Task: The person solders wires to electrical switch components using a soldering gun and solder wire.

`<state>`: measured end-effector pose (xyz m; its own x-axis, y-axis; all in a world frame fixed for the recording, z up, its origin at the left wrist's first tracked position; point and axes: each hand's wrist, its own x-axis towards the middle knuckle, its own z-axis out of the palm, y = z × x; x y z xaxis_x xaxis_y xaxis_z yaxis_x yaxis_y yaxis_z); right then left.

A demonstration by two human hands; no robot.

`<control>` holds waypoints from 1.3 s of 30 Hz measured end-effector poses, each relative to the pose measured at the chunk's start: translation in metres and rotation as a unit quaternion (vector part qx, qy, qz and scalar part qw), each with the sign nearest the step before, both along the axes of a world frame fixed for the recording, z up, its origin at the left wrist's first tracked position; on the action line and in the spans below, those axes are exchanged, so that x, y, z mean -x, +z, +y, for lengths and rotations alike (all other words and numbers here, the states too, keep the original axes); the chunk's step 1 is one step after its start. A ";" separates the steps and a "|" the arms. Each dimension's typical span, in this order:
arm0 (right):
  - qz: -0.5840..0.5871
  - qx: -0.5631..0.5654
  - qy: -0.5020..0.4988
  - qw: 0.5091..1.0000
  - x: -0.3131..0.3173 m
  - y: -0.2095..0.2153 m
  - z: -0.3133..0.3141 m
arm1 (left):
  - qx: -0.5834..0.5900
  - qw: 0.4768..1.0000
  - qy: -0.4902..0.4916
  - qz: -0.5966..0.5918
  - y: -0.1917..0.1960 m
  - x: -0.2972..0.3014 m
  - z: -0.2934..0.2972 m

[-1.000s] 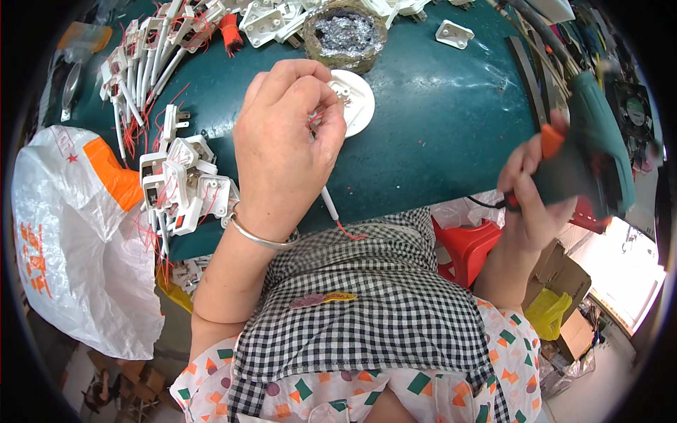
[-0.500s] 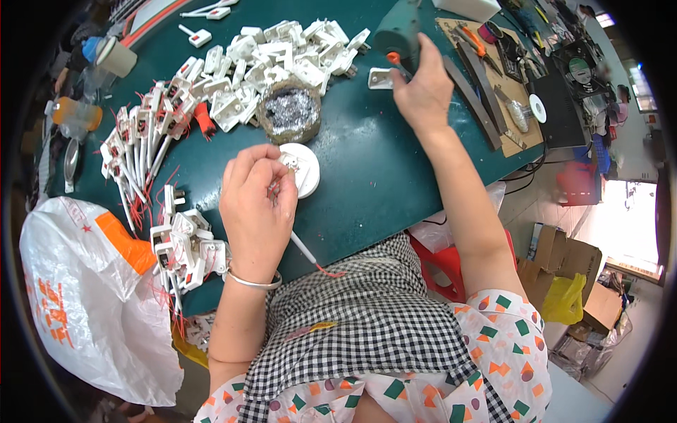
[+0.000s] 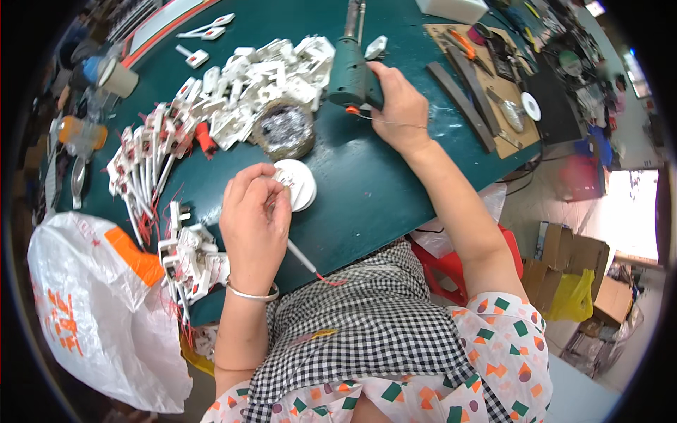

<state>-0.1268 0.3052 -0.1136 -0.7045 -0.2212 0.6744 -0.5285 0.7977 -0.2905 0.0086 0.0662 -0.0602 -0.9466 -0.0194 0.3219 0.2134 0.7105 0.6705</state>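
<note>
My left hand (image 3: 252, 211) is closed in a pinch at the edge of a small round white dish (image 3: 305, 199). Out below its fingers runs a thin white cable (image 3: 302, 255) with red wires at its end; the fingers hide the rest of what they grip. My right hand (image 3: 402, 109) is wrapped around a green soldering gun (image 3: 347, 74), whose metal tip points away from me. A thin wire trails from the orange piece at its back. Just beyond the dish stands a rough round pot (image 3: 284, 130) with silvery, crusted contents.
White plastic housings (image 3: 243, 88) are heaped behind the pot. To the left lie white pieces with red wires (image 3: 144, 158), a red-handled item (image 3: 206, 139) and a white plastic bag (image 3: 106, 310). Dark metal bars (image 3: 462, 106) and a brown board (image 3: 511, 141) lie at right.
My right hand has brought the soldering gun left and nearer the middle, its metal tip now in view. My left hand stays pinched beside the dish.
</note>
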 end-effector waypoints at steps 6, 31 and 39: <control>0.044 -0.032 0.010 0.998 -0.004 0.006 0.003 | -0.044 0.999 -0.018 0.019 0.001 -0.017 -0.016; -0.282 0.292 0.136 0.904 -0.091 0.052 -0.085 | 0.047 0.986 -0.060 -0.151 0.065 -0.058 -0.160; -0.145 0.160 0.121 0.969 -0.095 0.048 -0.089 | 0.002 0.999 -0.038 0.022 0.051 -0.039 -0.058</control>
<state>-0.0316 0.2167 -0.0655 -0.8281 -0.2164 0.5172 -0.5482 0.5055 -0.6663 0.0471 0.0082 -0.0090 -0.9305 0.0543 0.3624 0.2961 0.6939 0.6563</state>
